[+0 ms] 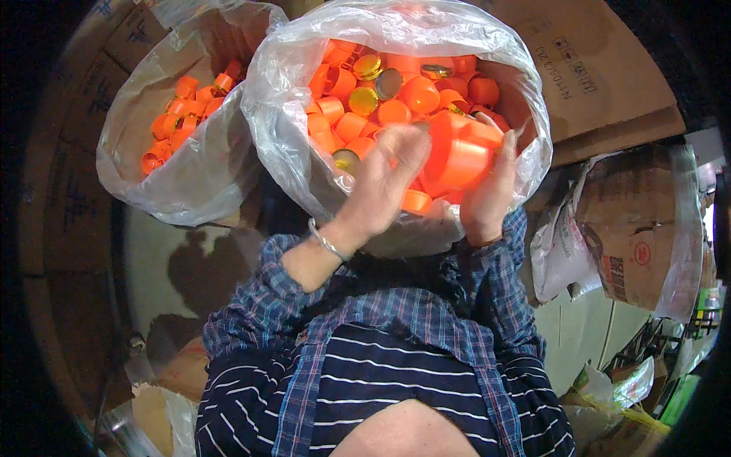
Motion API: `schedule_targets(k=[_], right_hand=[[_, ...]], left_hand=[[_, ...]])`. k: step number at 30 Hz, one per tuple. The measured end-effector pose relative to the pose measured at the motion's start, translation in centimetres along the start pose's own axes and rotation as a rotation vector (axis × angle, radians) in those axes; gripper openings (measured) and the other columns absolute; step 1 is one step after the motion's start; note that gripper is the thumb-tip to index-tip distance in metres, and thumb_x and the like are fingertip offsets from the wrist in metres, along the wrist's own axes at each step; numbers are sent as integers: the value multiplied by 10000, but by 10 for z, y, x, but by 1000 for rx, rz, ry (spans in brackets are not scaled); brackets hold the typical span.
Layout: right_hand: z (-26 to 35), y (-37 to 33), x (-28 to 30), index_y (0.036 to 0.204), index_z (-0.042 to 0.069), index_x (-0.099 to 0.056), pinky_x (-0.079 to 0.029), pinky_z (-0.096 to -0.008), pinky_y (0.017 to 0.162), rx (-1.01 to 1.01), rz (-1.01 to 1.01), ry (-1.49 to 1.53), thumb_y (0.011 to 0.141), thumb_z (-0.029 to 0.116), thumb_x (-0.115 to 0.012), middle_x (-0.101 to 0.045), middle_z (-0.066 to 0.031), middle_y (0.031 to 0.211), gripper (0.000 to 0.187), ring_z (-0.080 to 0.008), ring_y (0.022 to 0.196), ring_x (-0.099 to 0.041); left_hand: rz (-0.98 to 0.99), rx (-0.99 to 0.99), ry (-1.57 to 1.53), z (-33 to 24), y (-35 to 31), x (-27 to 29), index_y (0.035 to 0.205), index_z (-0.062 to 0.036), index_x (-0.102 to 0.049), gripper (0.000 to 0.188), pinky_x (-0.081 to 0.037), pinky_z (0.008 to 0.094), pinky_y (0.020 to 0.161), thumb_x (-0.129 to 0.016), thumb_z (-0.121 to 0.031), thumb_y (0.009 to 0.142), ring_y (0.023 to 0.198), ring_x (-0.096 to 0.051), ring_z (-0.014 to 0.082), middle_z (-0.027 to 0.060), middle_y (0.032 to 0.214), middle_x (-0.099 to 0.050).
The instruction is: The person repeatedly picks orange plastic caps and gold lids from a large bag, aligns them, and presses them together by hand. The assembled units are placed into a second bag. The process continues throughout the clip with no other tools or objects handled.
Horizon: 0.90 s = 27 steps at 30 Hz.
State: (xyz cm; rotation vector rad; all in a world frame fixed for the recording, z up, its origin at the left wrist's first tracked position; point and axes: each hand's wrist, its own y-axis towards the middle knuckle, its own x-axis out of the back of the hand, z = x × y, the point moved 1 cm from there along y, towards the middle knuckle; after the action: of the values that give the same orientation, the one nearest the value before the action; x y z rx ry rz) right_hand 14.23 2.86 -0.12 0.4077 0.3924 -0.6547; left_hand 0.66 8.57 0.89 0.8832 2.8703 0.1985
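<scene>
In front of me stands a large clear plastic bag, open at the top and filled with small orange plastic caps. Gold-yellow and silvery round discs lie among them. My right hand grips the right side of a larger orange cup-shaped plastic piece, tilted over the near part of the bag. My left hand is close to the left side of that piece, its fingers smeared by motion. Whether it touches the piece, I cannot tell.
A second plastic-lined container with orange caps stands at the left. A cardboard box is at the far right, and another carton with a white sack beside it is nearer. Stacked cartons line the left.
</scene>
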Motion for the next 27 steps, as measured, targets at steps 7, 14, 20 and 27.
schedule_targets(k=[7,14,20,27], right_hand=[[2,-12,-7,1307,-30,-556,-388,-430,1085,851,351,-928,887,76,-531,-584,-233,1305,433,-391,1240,-535],[-21,-12,0,1298,-30,-548,-430,-371,1027,-91,-60,-160,1024,220,-484,-598,-156,1256,377,-258,1152,-572],[-10,-12,-4,1334,-52,-527,-417,-390,1046,531,159,-770,890,91,-610,-577,-192,1284,474,-304,1191,-556],[-13,-16,-12,1287,-19,-577,-445,-368,1000,404,48,-717,902,155,-616,-596,-175,1269,425,-285,1139,-576]], left_hand=[[-27,368,-962,13,4,-10,1310,-30,-559,429,-488,332,1004,-481,-372,1064,1170,-603,171,76,1217,-644],[-10,-406,-24,7,-14,-26,1188,28,-613,372,-504,327,911,-583,-304,1022,1050,-648,188,106,1151,-670],[-42,275,-831,4,8,-18,1264,8,-589,436,-504,314,955,-428,-357,1086,1111,-615,134,89,1206,-642],[-87,-79,-567,17,-11,-27,1242,-22,-602,468,-502,320,948,-381,-406,1091,1076,-632,184,83,1170,-648]])
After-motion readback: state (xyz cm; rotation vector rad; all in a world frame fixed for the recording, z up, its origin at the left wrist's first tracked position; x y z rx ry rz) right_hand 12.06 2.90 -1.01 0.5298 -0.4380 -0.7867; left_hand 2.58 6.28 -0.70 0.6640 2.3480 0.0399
